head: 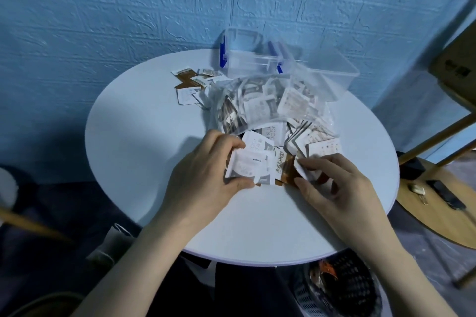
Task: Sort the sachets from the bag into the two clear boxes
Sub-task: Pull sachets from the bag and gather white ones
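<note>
Round white table (144, 136) set against a blue embossed wall (103, 8). The left hand (203, 177) pinches white sachets (248, 166); the right hand (332, 185) fingers grip a brown sachet (288, 171).

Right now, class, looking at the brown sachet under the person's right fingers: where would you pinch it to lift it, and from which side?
Pinch the brown sachet at its near edge, coming from the person's side. It lies flat with that edge free on the table, while white sachets held by the left hand overlap its far-left part. The right hand already pinches there.
</note>
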{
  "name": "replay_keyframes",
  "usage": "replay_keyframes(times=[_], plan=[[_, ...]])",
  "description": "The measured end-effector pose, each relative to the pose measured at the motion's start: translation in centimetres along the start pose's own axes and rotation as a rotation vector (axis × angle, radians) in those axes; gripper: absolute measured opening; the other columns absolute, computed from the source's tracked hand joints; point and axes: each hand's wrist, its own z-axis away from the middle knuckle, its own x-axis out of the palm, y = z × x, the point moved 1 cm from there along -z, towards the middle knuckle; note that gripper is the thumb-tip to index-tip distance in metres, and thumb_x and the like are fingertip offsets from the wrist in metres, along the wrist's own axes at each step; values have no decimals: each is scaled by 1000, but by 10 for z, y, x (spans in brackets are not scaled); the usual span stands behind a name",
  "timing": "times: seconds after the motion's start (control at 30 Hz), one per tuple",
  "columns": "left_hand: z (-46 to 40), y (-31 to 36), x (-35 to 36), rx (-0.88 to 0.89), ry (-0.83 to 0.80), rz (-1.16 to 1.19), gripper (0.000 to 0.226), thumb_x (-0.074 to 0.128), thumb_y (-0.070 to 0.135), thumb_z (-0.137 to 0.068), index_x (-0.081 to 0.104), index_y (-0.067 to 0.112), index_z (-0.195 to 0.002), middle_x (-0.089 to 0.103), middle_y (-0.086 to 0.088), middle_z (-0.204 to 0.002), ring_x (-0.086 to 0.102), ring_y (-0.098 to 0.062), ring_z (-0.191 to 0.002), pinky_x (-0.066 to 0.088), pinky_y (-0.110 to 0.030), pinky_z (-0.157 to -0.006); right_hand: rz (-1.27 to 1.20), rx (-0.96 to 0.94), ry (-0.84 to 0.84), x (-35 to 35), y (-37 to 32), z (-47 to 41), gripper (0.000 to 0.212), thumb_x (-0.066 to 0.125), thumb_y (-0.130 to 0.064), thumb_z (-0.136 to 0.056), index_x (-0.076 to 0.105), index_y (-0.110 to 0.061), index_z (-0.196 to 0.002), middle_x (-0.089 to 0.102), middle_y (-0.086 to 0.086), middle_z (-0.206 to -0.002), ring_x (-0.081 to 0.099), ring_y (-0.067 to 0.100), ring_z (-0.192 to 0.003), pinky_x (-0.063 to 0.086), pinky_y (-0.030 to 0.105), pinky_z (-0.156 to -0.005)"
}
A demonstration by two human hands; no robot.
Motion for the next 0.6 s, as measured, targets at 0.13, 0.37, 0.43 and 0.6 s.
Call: replay_keyframes(times=[0.13,0.37,0.43,0.6], plan=[[1,0,-1,-158,-28,183,48,87,27,-65,53,32,-98,52,28,-71,47,8,-63,32,-9,-55,-7,-33,7,-1,0,0,25,75,-23,-79,72,-24,-104,61,-8,-97,56,6,-86,41,8,-71],[0,-6,-10,-371,-81,639,36,85,8,-68,66,31,-89,74,16,-80,67,-4,-64,51,-16,-56,-13,-33,140,-1,1,-1,15,73,-8,-81,72,-17,-94,63,-6,-82,54,12,-70,43,20,-62],[1,-3,-12,-398,-85,696,28,82,8,-71,66,26,-83,73,13,-70,59,0,-52,44,-14,-48,-75,-10,161,-3,-1,-1,14,71,-9,-83,70,-21,-91,63,-7,-77,53,15,-70,41,16,-61],[5,-3,-13,-423,-48,800,13,77,6,-78,67,14,-80,66,-1,-56,54,-13,-42,38,-20,-38,-365,145,171,-9,-4,1,3,68,-17,-87,69,-19,-90,67,-2,-71,54,15,-59,44,27,-59]])
